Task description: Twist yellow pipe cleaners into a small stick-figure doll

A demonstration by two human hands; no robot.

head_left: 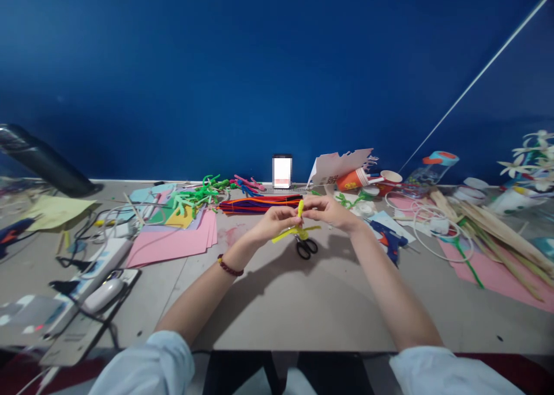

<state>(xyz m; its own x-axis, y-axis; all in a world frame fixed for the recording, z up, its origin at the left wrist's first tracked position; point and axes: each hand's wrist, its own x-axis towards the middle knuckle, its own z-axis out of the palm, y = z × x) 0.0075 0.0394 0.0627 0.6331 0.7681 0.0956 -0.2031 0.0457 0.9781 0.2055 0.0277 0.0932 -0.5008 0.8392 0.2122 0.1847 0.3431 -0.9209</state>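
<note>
Between my two hands is a yellow pipe cleaner (300,208), bent so one part stands upright and other lengths stick out to the sides below. My left hand (279,222) pinches it from the left, a dark beaded bracelet (230,266) on that wrist. From the right, the fingertips of my right hand (326,211) close on it as well. Scissors with black handles (306,248) lie on the table just under the hands, their blades partly hidden by the yellow lengths.
Behind the hands lies a bundle of coloured pipe cleaners (255,204), with a lit phone (282,171) propped at the wall. Pink paper (173,242) and a power strip (89,279) are on the left. A blue glue gun (390,239) and paper cups (352,179) sit to the right.
</note>
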